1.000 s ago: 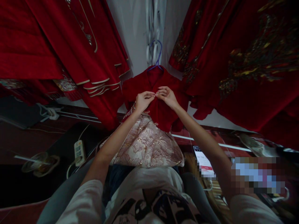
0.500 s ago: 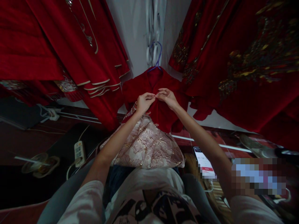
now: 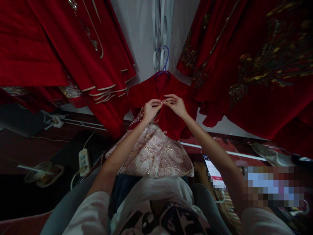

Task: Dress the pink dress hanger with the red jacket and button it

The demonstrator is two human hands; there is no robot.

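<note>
A small red velvet jacket (image 3: 171, 120) hangs straight ahead on a purple hanger (image 3: 163, 62), over a pale pink and gold brocade skirt (image 3: 154, 153). Both hands meet at the jacket's front just below the collar. My left hand (image 3: 150, 109) pinches the front edge with curled fingers. My right hand (image 3: 174, 104) pinches the facing edge, fingertips touching a small pale fastener between the hands.
Large red embroidered garments hang at left (image 3: 61, 55) and right (image 3: 256, 65). A white power strip (image 3: 83, 159) with its cord and a plastic cup with a straw (image 3: 40, 169) lie on the dark floor at left. A lit phone (image 3: 212, 171) rests at right.
The view has shifted slightly, so the jacket and hands sit a little lower in frame. Both hands stay pinched at the same spot on the jacket front.
</note>
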